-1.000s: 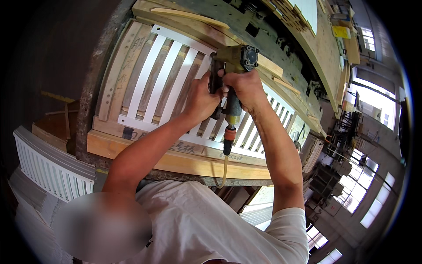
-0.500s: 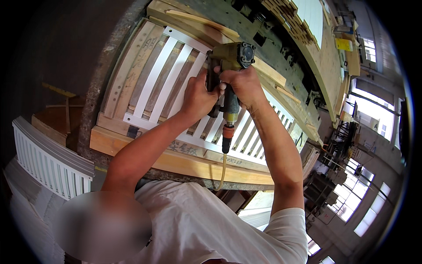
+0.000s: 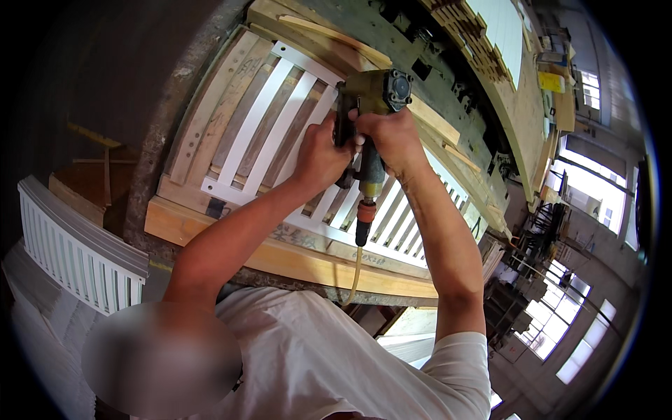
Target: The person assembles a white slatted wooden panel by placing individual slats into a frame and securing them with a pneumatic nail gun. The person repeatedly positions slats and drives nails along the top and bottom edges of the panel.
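A pneumatic nail gun [image 3: 372, 91] stands over a white slatted panel [image 3: 255, 120], its dark head toward the far side. My right hand [image 3: 395, 140] is wrapped round the gun's handle. Closed against the dark magazine side of the gun is my left hand [image 3: 318, 157], its fingertips partly hidden by the tool. A yellowish air hose [image 3: 358, 269] runs from the red-and-black coupling down toward my body. The panel lies inside a wooden jig [image 3: 199, 227] with handwritten marks. Hands and gun cover the panel's middle, and the gun's nose cannot be seen.
Loose wooden strips [image 3: 336, 38] lie along the jig's far side. Stacked finished white slatted panels [image 3: 77, 245] stand at the left. Beyond the bench, a board [image 3: 514, 105] carries piled wood strips. Windows and shelving fill the right side.
The whole view has shifted slightly, with bench and panel a little right and lower. Both hands keep the same hold on the nail gun.
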Demonstrator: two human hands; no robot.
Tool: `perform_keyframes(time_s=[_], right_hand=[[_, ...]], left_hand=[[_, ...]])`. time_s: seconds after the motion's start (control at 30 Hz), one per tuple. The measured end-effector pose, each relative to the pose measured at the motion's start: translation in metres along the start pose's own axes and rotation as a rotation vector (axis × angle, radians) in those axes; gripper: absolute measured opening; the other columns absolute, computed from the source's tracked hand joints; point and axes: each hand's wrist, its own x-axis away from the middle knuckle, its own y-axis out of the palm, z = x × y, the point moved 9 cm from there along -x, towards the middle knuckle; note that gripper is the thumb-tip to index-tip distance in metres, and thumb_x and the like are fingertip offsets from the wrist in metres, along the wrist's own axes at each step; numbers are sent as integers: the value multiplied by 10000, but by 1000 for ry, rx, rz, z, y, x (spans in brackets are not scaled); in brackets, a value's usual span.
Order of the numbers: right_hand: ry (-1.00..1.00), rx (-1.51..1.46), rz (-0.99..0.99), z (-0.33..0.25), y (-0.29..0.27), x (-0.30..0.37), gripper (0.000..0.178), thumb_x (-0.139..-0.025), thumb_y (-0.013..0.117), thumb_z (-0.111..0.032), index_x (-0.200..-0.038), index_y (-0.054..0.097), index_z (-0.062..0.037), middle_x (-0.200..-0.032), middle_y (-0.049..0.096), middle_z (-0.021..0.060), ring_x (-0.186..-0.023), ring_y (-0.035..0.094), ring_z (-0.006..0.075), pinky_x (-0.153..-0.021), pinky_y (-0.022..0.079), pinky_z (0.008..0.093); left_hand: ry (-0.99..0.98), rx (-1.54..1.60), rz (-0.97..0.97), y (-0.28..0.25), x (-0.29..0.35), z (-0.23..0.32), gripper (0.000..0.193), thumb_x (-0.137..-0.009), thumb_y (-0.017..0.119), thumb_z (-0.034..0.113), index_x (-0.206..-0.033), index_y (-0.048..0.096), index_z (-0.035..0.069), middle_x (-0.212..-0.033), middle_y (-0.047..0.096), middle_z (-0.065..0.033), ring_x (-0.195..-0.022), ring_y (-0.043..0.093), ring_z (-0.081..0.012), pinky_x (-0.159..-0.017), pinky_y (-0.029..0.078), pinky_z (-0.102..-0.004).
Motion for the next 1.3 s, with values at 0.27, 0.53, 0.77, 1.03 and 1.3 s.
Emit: perform_keyframes(time_s=[0.27,0.53,0.77,1.03,1.3], right_hand=[[-9,-26,-91,-13,19,-11,128,-765,631,-10,-865,637,70,-629,592,86,-490,549,155,-462,453,296],[18,69,-85,-19,28,-11,129,-764,626,-9,-870,638,63,-628,591,79,-494,547,146,-457,448,291],[46,159,-27,-24,32,-8,163,-742,655,-21,-881,658,63,-626,593,82,-494,550,147,-469,453,285],[20,137,-49,-23,36,-12,83,-769,649,-26,-783,611,47,-619,581,78,-493,539,152,-456,445,297],[-40,68,-165,-37,57,-25,95,-786,645,-19,-815,627,70,-620,580,81,-483,532,150,-451,440,301]], left_hand=[[96,-41,106,-28,-8,12,309,-768,701,48,-1049,582,-1,-732,652,-114,-689,643,-232,-633,501,-336],[101,15,137,-35,-7,12,320,-756,709,34,-1042,572,-14,-744,670,-141,-707,683,-278,-648,521,-355],[66,-48,139,-38,-5,14,327,-754,706,20,-1046,562,-17,-758,674,-141,-723,687,-276,-657,528,-354],[47,-6,136,-41,-6,13,309,-774,687,22,-1057,568,-14,-739,647,-113,-698,635,-231,-632,503,-333],[52,35,201,-62,-13,15,285,-763,687,7,-1021,567,7,-705,600,-59,-643,541,-141,-624,452,-309]])
